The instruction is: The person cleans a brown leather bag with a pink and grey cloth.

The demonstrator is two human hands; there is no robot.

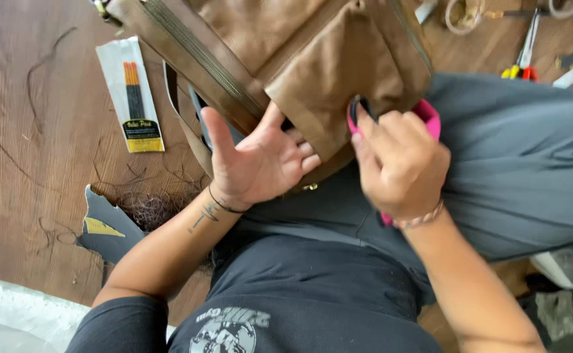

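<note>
A brown leather bag (312,59) lies across my lap, reaching onto the wooden floor. My left hand (257,160) is palm up with its fingers slipped under the bag's lower edge, supporting it. My right hand (401,163) is closed around a pink-handled tool (428,114), likely scissors, whose dark end touches the bag's front pocket edge. I am seated in grey trousers and a black shirt.
A white packet of thin tools (131,91) lies on the floor to the left. Loose dark threads (149,209) and a black scrap (103,229) sit near my left elbow. Small red and yellow-handled pliers (522,65) lie at the top right.
</note>
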